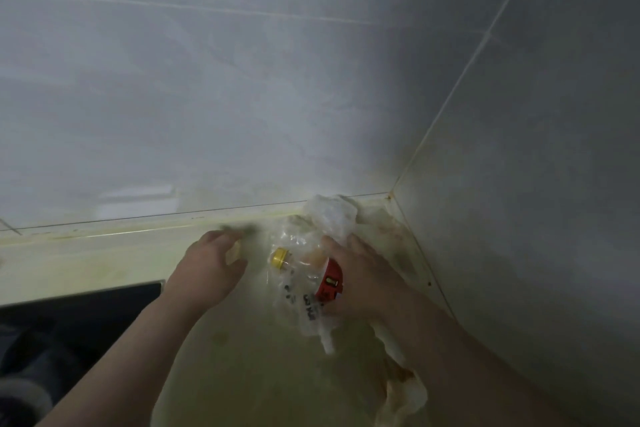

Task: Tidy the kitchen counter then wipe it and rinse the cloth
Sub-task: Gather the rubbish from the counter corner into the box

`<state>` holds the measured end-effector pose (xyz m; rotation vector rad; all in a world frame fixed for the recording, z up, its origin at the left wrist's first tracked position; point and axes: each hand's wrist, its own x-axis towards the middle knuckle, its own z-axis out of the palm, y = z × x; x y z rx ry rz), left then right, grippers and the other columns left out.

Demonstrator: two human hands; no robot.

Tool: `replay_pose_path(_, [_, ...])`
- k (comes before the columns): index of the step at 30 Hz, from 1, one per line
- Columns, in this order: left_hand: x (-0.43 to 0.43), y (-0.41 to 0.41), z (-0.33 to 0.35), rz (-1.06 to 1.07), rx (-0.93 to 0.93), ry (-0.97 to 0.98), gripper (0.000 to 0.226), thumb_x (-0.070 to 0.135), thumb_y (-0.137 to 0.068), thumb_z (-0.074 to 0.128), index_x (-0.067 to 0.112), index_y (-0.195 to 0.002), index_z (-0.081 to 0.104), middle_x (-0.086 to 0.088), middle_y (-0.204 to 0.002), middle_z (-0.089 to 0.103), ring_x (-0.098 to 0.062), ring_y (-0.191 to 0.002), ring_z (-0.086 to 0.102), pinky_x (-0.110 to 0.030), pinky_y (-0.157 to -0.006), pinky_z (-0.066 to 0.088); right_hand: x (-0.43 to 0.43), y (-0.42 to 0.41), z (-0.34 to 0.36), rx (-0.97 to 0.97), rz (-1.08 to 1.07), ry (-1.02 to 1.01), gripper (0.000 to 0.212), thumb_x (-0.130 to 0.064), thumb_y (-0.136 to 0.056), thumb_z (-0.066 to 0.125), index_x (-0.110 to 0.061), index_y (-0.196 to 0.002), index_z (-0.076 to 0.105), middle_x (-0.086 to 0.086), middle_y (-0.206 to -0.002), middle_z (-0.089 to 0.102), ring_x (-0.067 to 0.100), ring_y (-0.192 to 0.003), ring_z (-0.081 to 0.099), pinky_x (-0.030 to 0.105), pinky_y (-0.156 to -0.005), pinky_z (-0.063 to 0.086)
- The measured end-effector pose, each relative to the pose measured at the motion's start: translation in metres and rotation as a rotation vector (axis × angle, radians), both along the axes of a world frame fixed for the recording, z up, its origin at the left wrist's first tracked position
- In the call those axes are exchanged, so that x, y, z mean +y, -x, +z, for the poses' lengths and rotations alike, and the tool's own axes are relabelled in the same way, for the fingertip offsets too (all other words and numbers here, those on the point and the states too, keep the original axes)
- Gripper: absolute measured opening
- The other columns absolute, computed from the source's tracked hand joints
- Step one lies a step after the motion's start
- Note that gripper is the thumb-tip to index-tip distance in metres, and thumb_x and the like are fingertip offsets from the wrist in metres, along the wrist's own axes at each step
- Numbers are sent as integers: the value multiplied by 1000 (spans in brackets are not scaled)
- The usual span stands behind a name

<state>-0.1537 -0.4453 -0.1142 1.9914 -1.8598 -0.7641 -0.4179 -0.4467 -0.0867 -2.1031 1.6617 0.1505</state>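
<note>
1. Counter [263, 374] runs pale and stained from the near edge to the far tiled wall [242, 97], and we're still in the tidying part, working in the far right corner.
2. Our right hand [360, 274] is closed around a clear plastic bag [304, 288] with a yellow-capped item [280, 257] and something red [329, 282] inside. If the grip only has loose film, the stuff could slide out and roll along the counter.
3. Our left hand [211, 267] is loosely curled with something small and pale [237, 250] near the fingers. It's blurry, so we can't tell if it's actually pinching it.
4. Crumpled, stained paper or plastic [403, 392] lies on the near right under our right arm. The forearm could drag it off the edge.
5. Black cooktop [86, 305] sits on the left, so anything knocked that way lands on it.
6. Corner grime looks greasy, so wiping before it's all cleared would just smear it.
</note>
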Motion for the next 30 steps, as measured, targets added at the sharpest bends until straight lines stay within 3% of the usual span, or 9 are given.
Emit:
replay_pose_path(2, [-4, 2, -6, -21, -28, 6, 48, 25, -87, 65, 20, -134, 56, -8, -138, 53, -31, -121, 53, -38, -103, 42, -2, -2, -9, -12, 6, -22, 109, -66, -60, 76, -44, -143, 9, -1, -133, 40, 22, -124, 42, 41, -100, 44])
replay_pose_path(5, [-8, 2, -15, -21, -53, 11, 48, 18, -84, 67, 16, -131, 59, -10, -137, 54, -33, -120, 53, -39, -104, 41, -6, -3, -11, -51, -15, -32, 107, -69, -61, 73, -43, -145, 10, -2, -134, 41, 20, -125, 40, 41, -102, 42])
replay_pose_path(10, [-10, -2, -26, 21, -85, 37, 40, 10, -79, 66, 13, -120, 67, -11, -128, 60, -36, -109, 56, -40, -94, 46, -12, -5, -11, -161, -87, -123, 103, -72, -67, 66, -48, -145, 3, 0, -156, 19, 27, -143, 20, 50, -112, 30])
replay_pose_path(13, [-12, -1, -26, 5, -108, 66, 31, 6, -76, 63, 11, -106, 70, -10, -111, 66, -35, -93, 59, -37, -81, 49, -15, -7, -13, -152, -85, -128, 102, -66, -63, 71, -45, -145, 15, -3, -140, 38, 22, -131, 34, 48, -106, 39])
replay_pose_path(15, [-13, 0, -23, 1, -116, 77, 28, 0, -74, 59, 11, -97, 69, -9, -99, 66, -33, -85, 58, -35, -72, 48, -16, -9, -12, -166, -87, -110, 81, -62, -61, 73, -40, -130, 39, -8, -119, 50, 17, -112, 49, 42, -94, 50])
replay_pose_path(17, [-12, 2, -19, 18, -106, 84, 31, -3, -70, 55, 12, -95, 66, -6, -95, 64, -31, -85, 56, -33, -69, 45, -16, -10, -7, -188, -96, -94, 57, -56, -62, 75, -34, -107, 49, -13, -99, 53, 11, -91, 55, 35, -81, 55])
replay_pose_path(22, [0, 5, 0, 103, -70, 121, 36, -5, -69, 60, 8, -102, 69, -8, -98, 64, -28, -88, 55, -30, -71, 41, -14, -7, 7, -231, -149, -45, 39, -51, -65, 72, -35, -92, 49, -13, -86, 59, 6, -78, 58, 28, -65, 53])
replay_pose_path(30, [47, 8, 51, 170, 114, 177, 26, -3, -77, 66, 19, -91, 67, 1, -89, 62, -13, -73, 55, -22, -58, 39, 14, -6, 59, -352, -268, 23, 37, -50, -62, 70, -31, -86, 49, -11, -83, 60, 8, -76, 60, 32, -66, 55])
